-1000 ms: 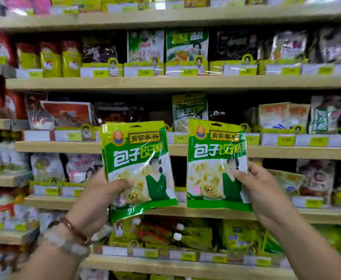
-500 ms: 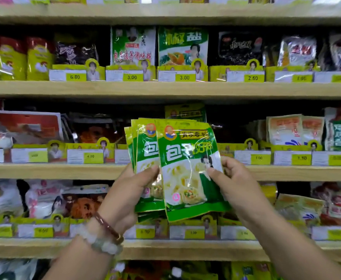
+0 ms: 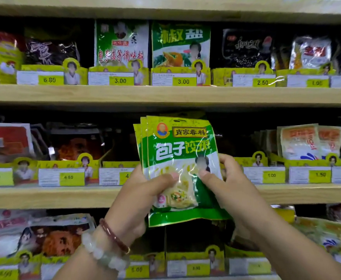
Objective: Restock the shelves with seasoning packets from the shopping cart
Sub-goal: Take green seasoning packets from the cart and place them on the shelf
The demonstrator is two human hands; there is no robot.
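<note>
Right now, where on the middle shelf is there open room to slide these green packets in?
Behind the green packets held by the left hand and right hand, the middle shelf shows a dark gap, bordered by the orange-brown packets on its left and the pale orange-printed packets on its right. How deep it runs cannot be told. Both flanks look crowded.

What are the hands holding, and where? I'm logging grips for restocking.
Both the left hand and right hand pinch a stack of green seasoning packets at its lower half.
</note>
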